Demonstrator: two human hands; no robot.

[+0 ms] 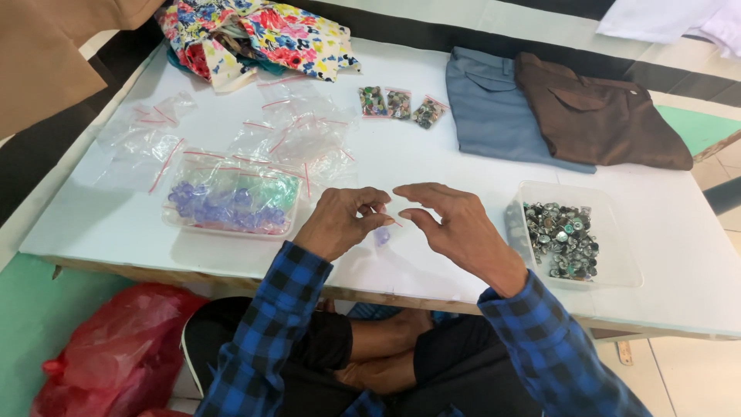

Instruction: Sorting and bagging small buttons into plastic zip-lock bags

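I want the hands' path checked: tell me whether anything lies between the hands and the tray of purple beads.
Nothing visible does. The left hand and right hand pinch a small clear bag; bare white table separates them from the tray of purple beads.

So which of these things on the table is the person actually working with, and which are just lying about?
In hand:
left hand and right hand pinching a small clear bag
tray of purple beads
tray of metal buttons
empty zip bags

Lying about:
folded trousers
floral cloth
red plastic bag
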